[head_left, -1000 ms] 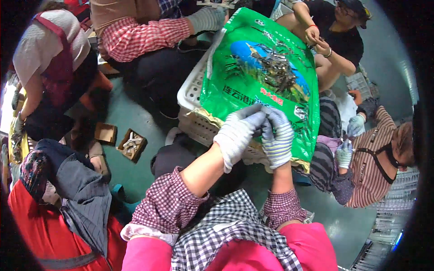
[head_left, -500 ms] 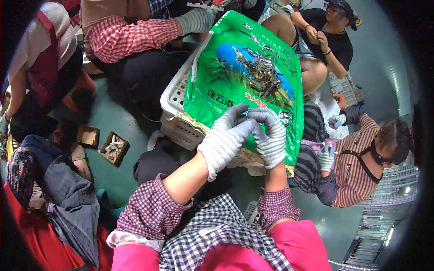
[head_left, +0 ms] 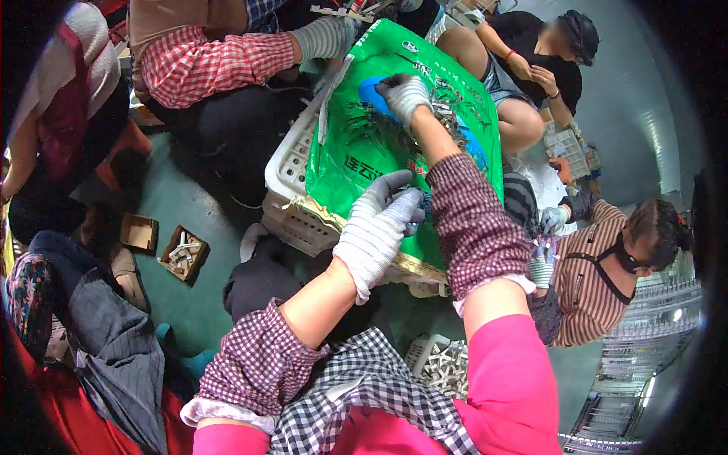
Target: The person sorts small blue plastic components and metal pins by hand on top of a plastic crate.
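Observation:
A green printed plastic sack (head_left: 356,152) lies flat over a white perforated crate (head_left: 292,163), with a heap of small thin metal pieces (head_left: 379,121) on it. My right hand (head_left: 403,92), in a white knit glove, reaches far out and rests on the heap; whether it grips any pieces is hidden. My left hand (head_left: 379,224), gloved too, stays at the sack's near edge with fingers curled, pinching something small and dark that I cannot make out.
Several people sit close around the crate: one in a red checked sleeve (head_left: 212,64) at the back left, one in black (head_left: 546,53) at the back right, one in a striped shirt (head_left: 591,296) on the right. Small brown boxes (head_left: 182,254) stand on the green floor at left. A white basket (head_left: 444,364) of pieces sits by my lap.
My right hand has left the left hand and stretched forward onto the heap. The left hand stays near the sack's front edge. My head has tilted, shifting the view.

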Motion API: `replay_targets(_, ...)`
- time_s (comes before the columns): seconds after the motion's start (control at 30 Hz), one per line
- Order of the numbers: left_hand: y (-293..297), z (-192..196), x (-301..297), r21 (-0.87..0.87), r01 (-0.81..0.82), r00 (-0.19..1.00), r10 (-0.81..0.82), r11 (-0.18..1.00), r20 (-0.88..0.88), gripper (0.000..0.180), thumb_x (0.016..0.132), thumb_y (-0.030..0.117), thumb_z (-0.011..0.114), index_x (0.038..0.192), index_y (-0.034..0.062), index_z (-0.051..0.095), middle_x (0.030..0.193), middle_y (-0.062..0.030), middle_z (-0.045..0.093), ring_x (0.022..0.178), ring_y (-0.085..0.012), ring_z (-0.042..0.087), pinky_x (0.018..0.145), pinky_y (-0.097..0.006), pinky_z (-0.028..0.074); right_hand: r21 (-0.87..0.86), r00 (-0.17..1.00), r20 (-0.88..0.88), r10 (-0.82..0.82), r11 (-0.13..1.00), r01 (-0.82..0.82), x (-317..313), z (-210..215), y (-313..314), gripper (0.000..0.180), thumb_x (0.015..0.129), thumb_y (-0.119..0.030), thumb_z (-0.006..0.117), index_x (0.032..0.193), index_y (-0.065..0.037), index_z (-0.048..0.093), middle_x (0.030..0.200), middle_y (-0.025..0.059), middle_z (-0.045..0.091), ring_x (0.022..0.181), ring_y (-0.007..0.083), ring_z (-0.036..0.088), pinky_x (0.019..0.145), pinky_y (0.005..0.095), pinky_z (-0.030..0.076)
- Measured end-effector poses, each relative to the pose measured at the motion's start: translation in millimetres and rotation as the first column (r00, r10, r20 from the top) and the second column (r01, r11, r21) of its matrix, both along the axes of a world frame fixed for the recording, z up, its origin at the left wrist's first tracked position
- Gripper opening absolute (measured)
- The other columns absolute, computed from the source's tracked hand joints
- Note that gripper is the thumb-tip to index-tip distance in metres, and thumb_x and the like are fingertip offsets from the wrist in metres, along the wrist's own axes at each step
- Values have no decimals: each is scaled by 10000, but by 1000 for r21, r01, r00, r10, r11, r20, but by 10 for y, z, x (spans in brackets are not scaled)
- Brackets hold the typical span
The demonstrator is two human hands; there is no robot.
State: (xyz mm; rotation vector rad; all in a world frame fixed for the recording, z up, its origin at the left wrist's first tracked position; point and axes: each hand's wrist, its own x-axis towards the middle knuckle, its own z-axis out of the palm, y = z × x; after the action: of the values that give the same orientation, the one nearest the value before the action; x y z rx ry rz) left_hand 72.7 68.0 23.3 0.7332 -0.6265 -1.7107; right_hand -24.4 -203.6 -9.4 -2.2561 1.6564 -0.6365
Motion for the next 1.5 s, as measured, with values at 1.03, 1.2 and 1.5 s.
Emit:
replay_targets(1.03,-130,-183,-284,-355,434,456,138,828,879,330,849,303,504,1054,53,566,983,-193,597,924,-345,570,817,-396,449,-74,753,-472,-459,872,485,-1493,128,-679,363,759,-379,602,1012,-126,662,1045,156,618,940,273,606,842,350,454)
replay_targets(1.2,-166,-176,-267,-323,428,419,132,844,898,328,850,305,502,1053,57,570,982,-185,604,915,-333,578,809,-390,454,-390,865,-118,-487,824,411,-1412,298,-236,258,789,-298,550,953,-127,651,981,154,620,915,330,588,808,404,465)
replay_targets(1.5,-315,-341,-250,-506,137,532,368,851,762,416,800,250,611,1133,10,539,1025,-184,598,939,-261,589,840,-344,454,16,719,691,-77,996,90,-1538,503,846,298,771,-146,669,998,34,600,923,103,644,781,163,588,742,289,475)
